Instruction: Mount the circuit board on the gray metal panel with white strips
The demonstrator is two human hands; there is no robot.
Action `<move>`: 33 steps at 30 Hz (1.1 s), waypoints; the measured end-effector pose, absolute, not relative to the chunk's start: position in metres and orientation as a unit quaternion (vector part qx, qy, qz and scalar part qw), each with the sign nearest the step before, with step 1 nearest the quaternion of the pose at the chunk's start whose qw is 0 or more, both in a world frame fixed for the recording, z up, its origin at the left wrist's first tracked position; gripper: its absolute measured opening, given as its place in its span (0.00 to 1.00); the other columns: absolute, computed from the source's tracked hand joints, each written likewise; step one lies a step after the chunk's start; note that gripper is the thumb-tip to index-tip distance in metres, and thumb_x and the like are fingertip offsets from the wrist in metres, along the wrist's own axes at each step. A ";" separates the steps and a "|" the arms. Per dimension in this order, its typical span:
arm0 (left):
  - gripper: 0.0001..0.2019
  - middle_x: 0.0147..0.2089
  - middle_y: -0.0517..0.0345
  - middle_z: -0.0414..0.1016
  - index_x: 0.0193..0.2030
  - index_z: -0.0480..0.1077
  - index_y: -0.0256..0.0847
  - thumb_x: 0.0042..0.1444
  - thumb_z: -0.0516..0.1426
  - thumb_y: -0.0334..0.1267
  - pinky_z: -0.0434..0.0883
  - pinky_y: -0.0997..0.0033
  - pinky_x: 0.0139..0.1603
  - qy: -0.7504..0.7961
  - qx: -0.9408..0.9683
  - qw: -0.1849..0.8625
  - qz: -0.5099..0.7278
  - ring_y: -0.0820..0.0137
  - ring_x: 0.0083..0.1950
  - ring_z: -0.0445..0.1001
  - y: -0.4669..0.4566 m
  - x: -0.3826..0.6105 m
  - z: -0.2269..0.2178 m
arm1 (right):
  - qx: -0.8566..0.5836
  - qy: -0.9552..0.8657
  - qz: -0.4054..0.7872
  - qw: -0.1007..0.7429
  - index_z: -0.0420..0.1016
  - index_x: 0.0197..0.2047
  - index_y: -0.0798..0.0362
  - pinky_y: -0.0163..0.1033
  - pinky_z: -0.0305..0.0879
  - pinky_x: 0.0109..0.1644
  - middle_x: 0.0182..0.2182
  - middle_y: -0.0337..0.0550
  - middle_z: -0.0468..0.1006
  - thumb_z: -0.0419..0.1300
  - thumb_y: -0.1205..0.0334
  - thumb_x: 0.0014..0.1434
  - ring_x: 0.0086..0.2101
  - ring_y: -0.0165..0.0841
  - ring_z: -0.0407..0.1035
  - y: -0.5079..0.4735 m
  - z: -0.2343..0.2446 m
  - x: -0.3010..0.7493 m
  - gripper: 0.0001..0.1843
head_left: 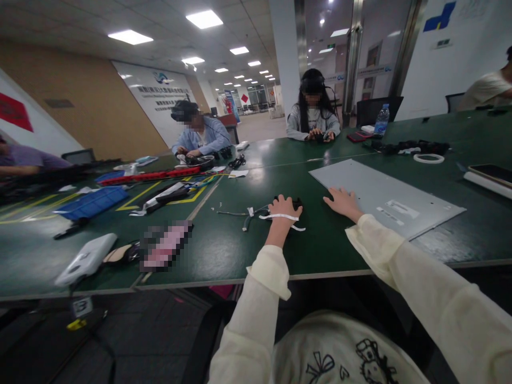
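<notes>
My left hand [283, 209] rests on the green table [224, 250], fingers curled over a small black object [296, 202]. A white strip [280, 217] lies across its wrist. Thin cables and white tags [244, 216] trail off to its left. My right hand [342, 201] lies flat with fingers spread on the near corner of a grey metal panel [384, 194], holding nothing. Both arms wear cream sleeves.
A blue tray [93, 202], red bar [152, 175], white device [86, 259] and loose tools lie at left. A water bottle [381, 119], white ring [428, 158] and phone [492, 173] sit at right. Several people work across the table.
</notes>
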State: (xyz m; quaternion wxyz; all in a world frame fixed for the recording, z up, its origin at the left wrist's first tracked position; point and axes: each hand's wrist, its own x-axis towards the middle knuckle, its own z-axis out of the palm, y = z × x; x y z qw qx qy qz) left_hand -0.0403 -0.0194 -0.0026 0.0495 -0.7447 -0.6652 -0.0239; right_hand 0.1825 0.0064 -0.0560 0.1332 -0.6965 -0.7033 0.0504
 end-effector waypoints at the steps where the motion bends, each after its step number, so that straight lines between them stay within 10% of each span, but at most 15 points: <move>1: 0.29 0.60 0.42 0.62 0.56 0.66 0.41 0.58 0.47 0.60 0.61 0.51 0.55 -0.667 -0.743 0.049 -0.023 0.51 0.58 0.62 -0.020 -0.040 -0.002 | -0.688 -0.711 0.050 0.138 0.58 0.67 0.52 0.64 0.45 0.63 0.67 0.50 0.54 0.40 0.43 0.66 0.65 0.50 0.47 0.004 -0.055 0.179 0.33; 33: 0.29 0.54 0.36 0.71 0.52 0.71 0.34 0.56 0.51 0.58 0.64 0.54 0.55 -0.689 -0.718 0.041 -0.088 0.49 0.57 0.68 -0.014 0.010 0.073 | -0.394 -0.877 0.148 0.233 0.69 0.60 0.50 0.60 0.45 0.66 0.60 0.49 0.68 0.54 0.51 0.63 0.61 0.44 0.59 -0.091 -0.033 0.123 0.24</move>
